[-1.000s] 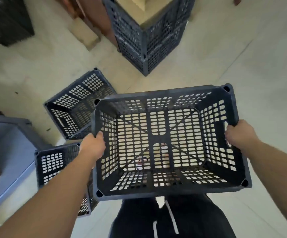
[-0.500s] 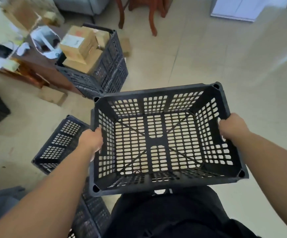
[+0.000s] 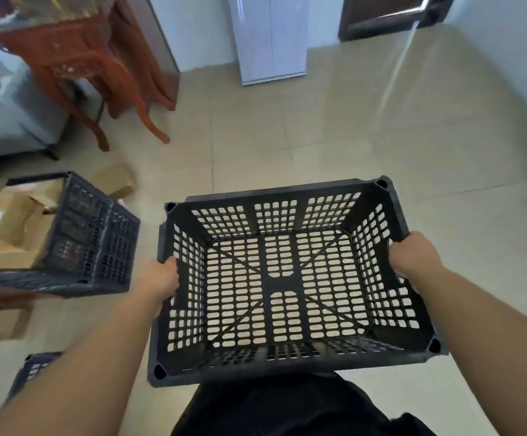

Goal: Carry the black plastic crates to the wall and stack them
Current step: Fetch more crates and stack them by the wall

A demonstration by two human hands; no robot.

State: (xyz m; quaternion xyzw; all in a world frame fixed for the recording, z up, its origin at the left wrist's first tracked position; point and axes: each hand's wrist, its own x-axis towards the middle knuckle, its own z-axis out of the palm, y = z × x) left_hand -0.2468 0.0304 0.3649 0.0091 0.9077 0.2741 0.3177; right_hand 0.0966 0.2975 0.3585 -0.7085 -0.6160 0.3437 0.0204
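We carry one black crate in front of the waist, clear of the tiled floor, open side up, roughly level and with nothing in it. Our left hand grips the rim of its left short side, the fingers closed round the edge, and our right hand clasps the right short side likewise. We cannot tell whether either hand reaches through a handle slot. We judge the crate light, since its sides and bottom are mostly holes. It also looks stiff, given the crossed ribs in the bottom and the thick corner posts, so it should not sag between two hands. The plastic looks hard and smooth, and a rim grip may slide if the crate tips. The trouble is likely bulk, not weight, so we take hold at the two opposite short sides. The sockets at the rim corners suggest it must come down squarely on another crate. At our left, other black crates hold cardboard boxes. They stand apart from ours, and the pale wall lies well ahead.
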